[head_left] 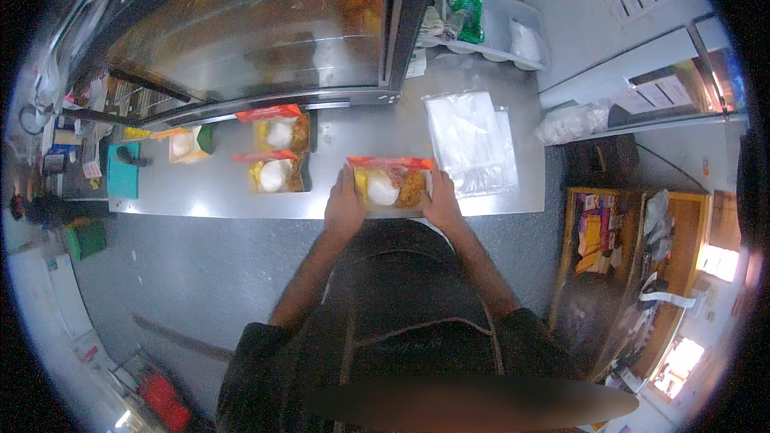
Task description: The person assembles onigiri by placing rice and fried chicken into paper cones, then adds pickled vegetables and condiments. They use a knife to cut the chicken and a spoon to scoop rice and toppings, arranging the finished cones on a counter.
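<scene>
At the front edge of the steel counter, a meal box (pixel 388 163) with a raised red flap sits between my two hands. In it lie a white mound of rice (pixel 382 189), some yellow food at the left and a brown fried piece (pixel 411 186) at the right. My left hand (pixel 345 207) grips the box's left side, and my right hand (pixel 443 202) grips its right side; fingers are partly hidden behind the walls. Farther left stand two similar filled boxes, a front one (pixel 265 157) and a back one (pixel 267 111).
Clear plastic bags (pixel 469 136) lie stacked right of my hands. A translucent bin (pixel 501 28) with green items stands at the back right. A glass-fronted cabinet (pixel 257 48) borders the steel counter (pixel 337 132). A teal board (pixel 123 176) and an open container (pixel 186 146) are at left.
</scene>
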Tool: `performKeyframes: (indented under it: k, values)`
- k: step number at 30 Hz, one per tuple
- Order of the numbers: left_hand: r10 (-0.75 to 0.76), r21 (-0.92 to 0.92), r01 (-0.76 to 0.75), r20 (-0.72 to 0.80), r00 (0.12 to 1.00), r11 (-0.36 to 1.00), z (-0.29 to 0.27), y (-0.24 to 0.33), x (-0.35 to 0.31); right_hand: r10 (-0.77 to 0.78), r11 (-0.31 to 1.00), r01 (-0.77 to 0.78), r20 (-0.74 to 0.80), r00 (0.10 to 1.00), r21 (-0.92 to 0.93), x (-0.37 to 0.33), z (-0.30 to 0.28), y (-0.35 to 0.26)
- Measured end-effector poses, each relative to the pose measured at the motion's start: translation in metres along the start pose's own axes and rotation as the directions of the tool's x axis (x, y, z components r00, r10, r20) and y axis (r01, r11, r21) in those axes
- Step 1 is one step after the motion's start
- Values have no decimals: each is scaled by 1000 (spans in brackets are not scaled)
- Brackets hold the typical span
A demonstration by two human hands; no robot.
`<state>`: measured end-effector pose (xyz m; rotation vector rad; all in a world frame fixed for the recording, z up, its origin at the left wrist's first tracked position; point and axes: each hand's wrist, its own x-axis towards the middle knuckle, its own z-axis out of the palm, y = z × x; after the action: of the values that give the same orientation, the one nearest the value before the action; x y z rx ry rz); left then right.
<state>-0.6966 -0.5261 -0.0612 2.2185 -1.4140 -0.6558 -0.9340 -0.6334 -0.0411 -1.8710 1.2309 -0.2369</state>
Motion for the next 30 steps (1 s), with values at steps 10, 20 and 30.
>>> performKeyframes:
  k: [10, 20, 30]
  values:
    - [-76, -495, -99, -322, 944, 863, -6, 43, 36, 3, 970, 107, -449, 893, 220, 27, 16, -45]
    - [-21, -757, -31, -59, 998, 653, -27, 11, 45, -124, 698, 266, -254, 959, 664, 36, -7, -16]
    - [-253, -678, 599, 546, 799, 427, -52, -14, 26, -145, 832, 141, -35, 989, 536, 11, -7, 14]
